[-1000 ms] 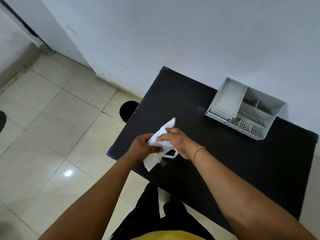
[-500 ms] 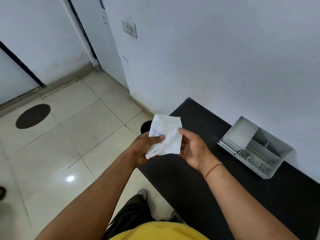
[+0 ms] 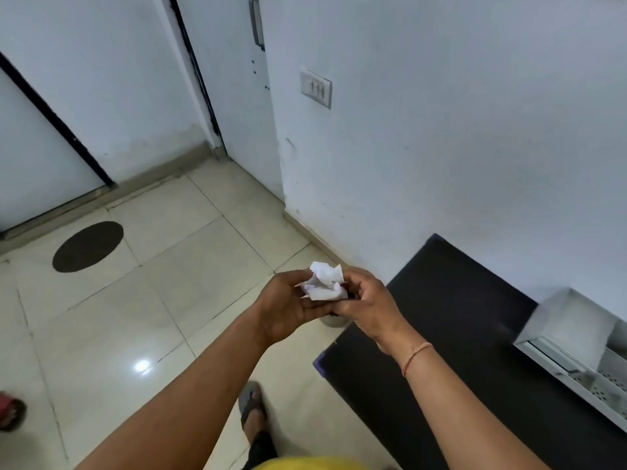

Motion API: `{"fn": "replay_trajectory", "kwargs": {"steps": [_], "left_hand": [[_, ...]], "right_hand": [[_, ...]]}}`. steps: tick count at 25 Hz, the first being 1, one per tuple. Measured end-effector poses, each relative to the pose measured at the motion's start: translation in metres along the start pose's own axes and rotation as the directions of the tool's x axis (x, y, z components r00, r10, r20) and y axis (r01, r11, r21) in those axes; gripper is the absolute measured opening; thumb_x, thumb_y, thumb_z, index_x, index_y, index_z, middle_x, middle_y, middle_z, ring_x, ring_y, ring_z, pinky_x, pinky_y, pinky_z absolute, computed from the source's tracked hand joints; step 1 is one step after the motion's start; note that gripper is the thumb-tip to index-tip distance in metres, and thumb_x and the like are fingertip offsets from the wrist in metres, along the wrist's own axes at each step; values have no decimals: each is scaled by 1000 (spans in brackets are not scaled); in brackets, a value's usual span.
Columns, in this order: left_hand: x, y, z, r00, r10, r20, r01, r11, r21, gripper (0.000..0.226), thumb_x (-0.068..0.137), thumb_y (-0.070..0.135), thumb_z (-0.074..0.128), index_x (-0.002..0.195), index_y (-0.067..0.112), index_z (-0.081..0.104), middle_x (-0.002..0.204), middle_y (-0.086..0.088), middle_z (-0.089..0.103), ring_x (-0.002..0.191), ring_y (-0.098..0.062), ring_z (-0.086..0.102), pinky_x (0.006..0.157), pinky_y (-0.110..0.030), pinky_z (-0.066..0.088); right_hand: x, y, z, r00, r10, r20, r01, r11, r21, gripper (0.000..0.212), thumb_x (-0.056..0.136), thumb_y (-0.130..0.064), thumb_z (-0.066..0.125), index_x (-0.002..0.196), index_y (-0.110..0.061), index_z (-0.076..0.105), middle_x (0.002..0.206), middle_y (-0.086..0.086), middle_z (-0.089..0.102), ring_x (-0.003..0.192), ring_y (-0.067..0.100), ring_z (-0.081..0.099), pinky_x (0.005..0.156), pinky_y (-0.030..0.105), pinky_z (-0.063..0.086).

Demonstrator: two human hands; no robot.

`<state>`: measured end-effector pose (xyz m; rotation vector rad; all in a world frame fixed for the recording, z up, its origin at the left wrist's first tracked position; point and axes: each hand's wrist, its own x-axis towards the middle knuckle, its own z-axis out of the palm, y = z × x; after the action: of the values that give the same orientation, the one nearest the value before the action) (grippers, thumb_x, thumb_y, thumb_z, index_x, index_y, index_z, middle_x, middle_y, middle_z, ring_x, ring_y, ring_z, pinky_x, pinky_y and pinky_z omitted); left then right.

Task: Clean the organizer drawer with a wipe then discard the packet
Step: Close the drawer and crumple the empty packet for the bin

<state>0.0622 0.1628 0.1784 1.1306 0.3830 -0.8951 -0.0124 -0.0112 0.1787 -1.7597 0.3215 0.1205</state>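
Since half a second ago the flat white sheet has been crushed into a small ball, and the view has swung left and up, so the door and wall switch now show and the organizer has slid to the right edge.

The packet (image 3: 324, 281), a crumpled white wad with faint blue print, sits between both hands, held above the floor just left of the table's near left corner. The left hand (image 3: 291, 305) is cupped under it, palm turned up and rightward, fingers curled closed around the wad's left and lower side. The right hand (image 3: 368, 305) presses in from the right, its fingers (image 3: 353, 283) bent over the wad's right edge, so both hands grip the packet together. A thin orange band (image 3: 415, 356) circles the right wrist.

The table (image 3: 458, 317) is black and stands against the white wall (image 3: 458, 130) at right. The organizer (image 3: 573, 347), a pale grey box with open compartments and a perforated front section, rests on the table's far right part, cut off by the frame edge and blurred. It lies well apart from the hands.

On the tiled floor (image 3: 169, 300) a dark oval mat (image 3: 88, 246) lies at far left near a door (image 3: 230, 79). A switch (image 3: 316, 88) is mounted on the wall. A sandalled foot (image 3: 252, 408) shows below the arms.
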Motion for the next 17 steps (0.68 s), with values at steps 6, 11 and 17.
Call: {"fn": "replay_trajectory", "kwargs": {"steps": [6, 11, 17], "left_hand": [[41, 92, -63, 970, -122, 211, 93, 986, 141, 59, 108, 49, 45, 139, 5, 67, 135, -22, 72, 127, -45, 68, 107, -54, 53], [90, 129, -53, 948, -194, 253, 70, 901, 429, 55, 101, 58, 53, 137, 20, 70, 135, -14, 75, 119, -39, 74, 101, -52, 57], [188, 145, -8, 948, -267, 175, 121, 808, 576, 50, 106, 53, 49, 131, 16, 71, 125, -11, 80, 118, -39, 74, 102, -53, 57]], "right_hand": [[68, -21, 77, 944, -15, -328, -67, 969, -237, 21, 93, -29, 74, 113, -25, 78, 112, -11, 65, 105, 15, 64, 95, 36, 56], [112, -27, 69, 868, 161, -470, -154, 987, 54, 13, 89, -41, 75, 96, -31, 82, 86, -4, 78, 86, 21, 74, 82, 51, 63], [160, 1, 18, 689, 361, -629, -169, 923, 345, 34, 89, -22, 80, 120, -26, 66, 105, 6, 74, 89, 25, 77, 65, 41, 67]]}}
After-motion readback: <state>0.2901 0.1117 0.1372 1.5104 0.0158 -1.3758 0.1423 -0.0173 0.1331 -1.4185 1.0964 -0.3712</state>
